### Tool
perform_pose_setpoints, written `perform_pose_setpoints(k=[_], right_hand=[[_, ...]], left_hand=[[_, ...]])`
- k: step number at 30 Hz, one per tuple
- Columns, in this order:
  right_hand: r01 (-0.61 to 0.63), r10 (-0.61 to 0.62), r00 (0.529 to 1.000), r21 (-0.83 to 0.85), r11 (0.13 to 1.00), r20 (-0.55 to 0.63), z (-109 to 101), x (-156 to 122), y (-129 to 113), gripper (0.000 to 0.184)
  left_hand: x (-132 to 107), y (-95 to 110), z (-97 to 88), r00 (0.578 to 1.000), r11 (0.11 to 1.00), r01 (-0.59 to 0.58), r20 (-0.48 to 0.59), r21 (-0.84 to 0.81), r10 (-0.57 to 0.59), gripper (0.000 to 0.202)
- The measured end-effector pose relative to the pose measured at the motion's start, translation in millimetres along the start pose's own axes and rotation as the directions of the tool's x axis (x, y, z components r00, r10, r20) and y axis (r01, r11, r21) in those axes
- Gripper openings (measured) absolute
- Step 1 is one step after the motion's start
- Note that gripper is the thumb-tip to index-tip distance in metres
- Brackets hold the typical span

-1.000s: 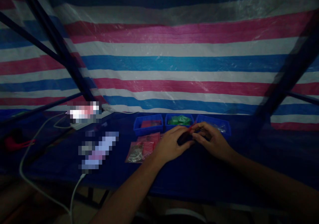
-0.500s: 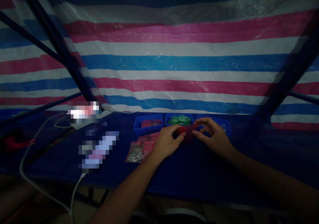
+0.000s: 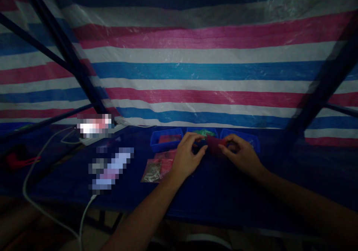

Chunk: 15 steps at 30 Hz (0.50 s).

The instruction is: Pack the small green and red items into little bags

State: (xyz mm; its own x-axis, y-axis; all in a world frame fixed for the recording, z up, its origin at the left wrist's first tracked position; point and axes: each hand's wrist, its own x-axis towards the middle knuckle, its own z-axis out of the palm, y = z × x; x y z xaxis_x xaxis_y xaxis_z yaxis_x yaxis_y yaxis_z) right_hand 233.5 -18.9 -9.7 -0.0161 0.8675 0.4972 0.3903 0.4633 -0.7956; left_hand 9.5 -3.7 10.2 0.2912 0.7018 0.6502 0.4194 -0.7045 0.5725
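Observation:
A small red translucent plastic bag is held over the table, its left edge beside the fingertips of my left hand. My right hand pinches the bag's right side between thumb and fingers. My left hand has its thumb and index finger apart, with a gap between them. More red bags lie on the table just left of my left wrist. One clear-looking bag among them holds small dark grey pieces too fine to name.
Behind my hands stand three blue bins: a left bin with red bags, a middle bin with green pieces, and a right bin. A blurred-out phone-like item with a white cable lies left. Striped sheeting hangs behind.
The red bag has shifted slightly right with my right hand. My left fingers, earlier at the bag's left edge, are now apart from it.

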Motion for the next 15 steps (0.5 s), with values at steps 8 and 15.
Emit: perform_pose_setpoints(k=[8, 15], right_hand=[[0.022, -0.018, 0.991, -0.027, 0.999, 0.135, 0.7, -1.2, -1.1, 0.018], [0.097, -0.102, 0.963, 0.034, 0.995, 0.25, -0.8, -3.5, -11.5, 0.021]], left_hand=[[-6.0, 5.8, 4.2, 0.963, 0.999, -0.043, 0.267, 0.033, 0.032, 0.048], [-3.1, 6.4, 4.1, 0.971, 0.998, -0.033, 0.237, 0.051, 0.02, 0.022]])
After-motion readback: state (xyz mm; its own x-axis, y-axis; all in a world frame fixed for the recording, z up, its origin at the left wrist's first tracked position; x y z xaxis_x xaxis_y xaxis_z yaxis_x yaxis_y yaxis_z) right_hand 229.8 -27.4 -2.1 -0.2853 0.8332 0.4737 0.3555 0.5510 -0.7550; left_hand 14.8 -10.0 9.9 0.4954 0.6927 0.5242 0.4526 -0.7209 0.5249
